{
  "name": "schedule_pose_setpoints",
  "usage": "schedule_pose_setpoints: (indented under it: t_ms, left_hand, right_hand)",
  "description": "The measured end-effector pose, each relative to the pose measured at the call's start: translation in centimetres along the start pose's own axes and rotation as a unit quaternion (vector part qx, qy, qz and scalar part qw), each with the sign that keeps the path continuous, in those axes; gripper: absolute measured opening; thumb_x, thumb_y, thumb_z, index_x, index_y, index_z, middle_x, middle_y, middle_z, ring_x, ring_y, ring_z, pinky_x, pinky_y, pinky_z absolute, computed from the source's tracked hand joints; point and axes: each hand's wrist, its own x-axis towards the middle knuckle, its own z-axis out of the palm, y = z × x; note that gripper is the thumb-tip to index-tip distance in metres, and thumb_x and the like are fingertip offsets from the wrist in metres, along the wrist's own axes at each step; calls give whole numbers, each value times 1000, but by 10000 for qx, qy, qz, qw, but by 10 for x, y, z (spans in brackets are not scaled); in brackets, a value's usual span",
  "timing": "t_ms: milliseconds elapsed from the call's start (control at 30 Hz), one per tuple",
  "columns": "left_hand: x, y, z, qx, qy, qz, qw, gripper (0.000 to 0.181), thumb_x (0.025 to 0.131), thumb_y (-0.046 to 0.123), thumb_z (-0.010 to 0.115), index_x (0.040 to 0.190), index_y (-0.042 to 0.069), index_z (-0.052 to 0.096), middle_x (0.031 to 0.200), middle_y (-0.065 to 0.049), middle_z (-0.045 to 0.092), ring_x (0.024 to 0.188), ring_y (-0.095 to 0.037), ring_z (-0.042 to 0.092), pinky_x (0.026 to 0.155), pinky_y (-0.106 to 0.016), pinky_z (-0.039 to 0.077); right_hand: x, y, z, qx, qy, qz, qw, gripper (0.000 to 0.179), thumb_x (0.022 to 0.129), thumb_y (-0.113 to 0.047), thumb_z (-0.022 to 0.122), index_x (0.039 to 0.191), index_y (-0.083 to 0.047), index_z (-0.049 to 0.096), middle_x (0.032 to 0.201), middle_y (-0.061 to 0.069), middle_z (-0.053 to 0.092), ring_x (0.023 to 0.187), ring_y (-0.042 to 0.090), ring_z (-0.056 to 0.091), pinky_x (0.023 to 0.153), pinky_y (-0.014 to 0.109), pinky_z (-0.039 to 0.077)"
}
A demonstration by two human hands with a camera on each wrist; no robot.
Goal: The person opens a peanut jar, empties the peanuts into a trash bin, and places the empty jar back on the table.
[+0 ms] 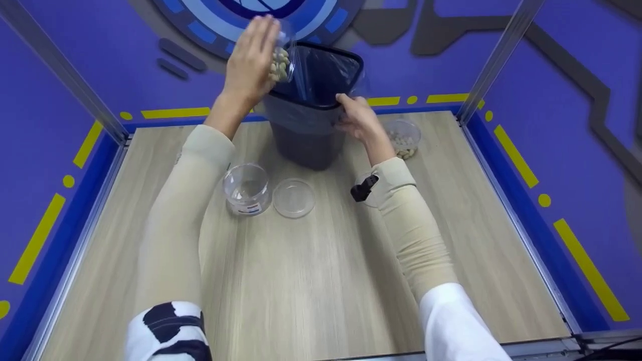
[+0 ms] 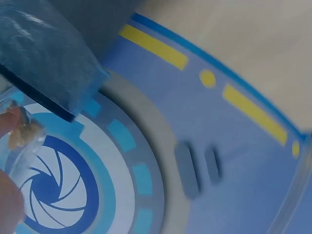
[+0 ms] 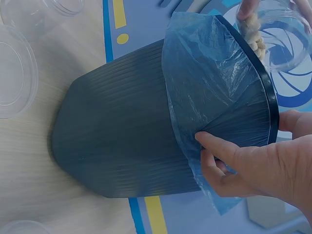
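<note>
My left hand (image 1: 249, 62) holds a clear plastic jar (image 3: 287, 44) tipped on its side at the bin's left rim. Beige, nut-like pieces (image 1: 280, 65) lie inside the jar near its mouth. The dark bin (image 1: 311, 145) stands on the table, lined with a thin translucent bag (image 3: 209, 73) folded over its black rim. On the near right side of the rim, my right hand (image 1: 362, 118) grips the edge, with its thumb outside on the bag. In the left wrist view, only part of the left fingers (image 2: 9, 202) and a few pieces show.
An open clear jar (image 1: 246, 188) with a label stands left of a round clear lid (image 1: 294, 198). Behind the right wrist sits another clear container (image 1: 405, 131) with similar pieces inside. Purple wall panels (image 1: 426, 75) close in the table's back and sides.
</note>
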Motion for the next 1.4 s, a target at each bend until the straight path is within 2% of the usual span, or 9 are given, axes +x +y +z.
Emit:
schedule_pose_setpoints:
  t_ms: [100,233,433,600,867,967,1067,1200,1400]
  left_hand:
    - [-2,-3,0,-128,-17,-291,9995,73,91,2,67,155,-1,34,160,-21,36,149,-37,31,126,-36,16]
    - [-4,-5,-2,-27,-77,-155,9998,70,92,-1,61,156,0,33,161,-20,34,149,-35,30,126,-37,19]
    - [-1,-2,-2,-53,-27,-99,9999,75,89,1,66,156,-1,32,160,-20,35,149,-36,30,126,-37,19]
    - [-1,-1,0,70,-33,3,10000,78,87,1,70,156,-1,33,160,-20,36,148,-36,32,125,-37,21]
    - [-1,3,2,111,-125,220,9996,79,87,2,71,156,-2,32,160,-21,36,148,-36,32,125,-39,22]
    - [-3,3,2,221,-240,253,9991,79,88,2,70,157,-1,31,160,-21,35,149,-36,31,125,-40,23]
    - [-6,2,1,90,-271,145,9995,84,86,4,74,157,-2,29,161,-21,33,150,-36,30,125,-40,21]
    - [-7,0,2,103,-53,87,9999,77,88,1,67,156,-2,32,160,-21,36,149,-36,32,126,-38,20]
    - [-4,-2,0,-119,-342,-83,9993,77,89,1,66,157,-1,30,161,-20,33,150,-35,29,126,-38,19]
  right_hand:
    - [0,0,1,-53,-21,140,9999,35,105,-22,54,130,-5,36,92,5,39,99,22,60,112,48,43]
    - [0,-1,1,-139,-64,281,9995,49,105,-24,53,142,-7,26,123,11,37,149,35,29,116,47,38]
    - [-1,-3,2,-89,-86,252,9996,58,106,-23,52,153,-6,23,138,13,36,148,35,32,114,47,41]
    - [-1,-3,2,-87,-96,259,9996,55,106,-22,51,151,-5,26,117,10,40,141,31,41,114,47,41]
    - [-1,-4,1,-99,-104,244,9996,63,106,-23,51,158,-7,20,153,14,28,150,33,27,115,47,40]
    - [-1,-3,1,-190,-114,251,9994,58,106,-24,51,154,-7,24,141,12,36,145,30,36,114,46,41]
    - [-1,-2,0,-215,-95,214,9995,46,106,-24,52,143,-5,33,102,6,44,96,17,56,112,45,43]
    - [-1,-1,0,-131,-121,116,9998,34,106,-24,52,129,-4,36,74,1,27,62,13,20,111,46,44]
    - [0,-2,-1,105,-174,0,9998,20,106,-22,52,110,-4,42,61,-2,26,53,12,23,103,45,47]
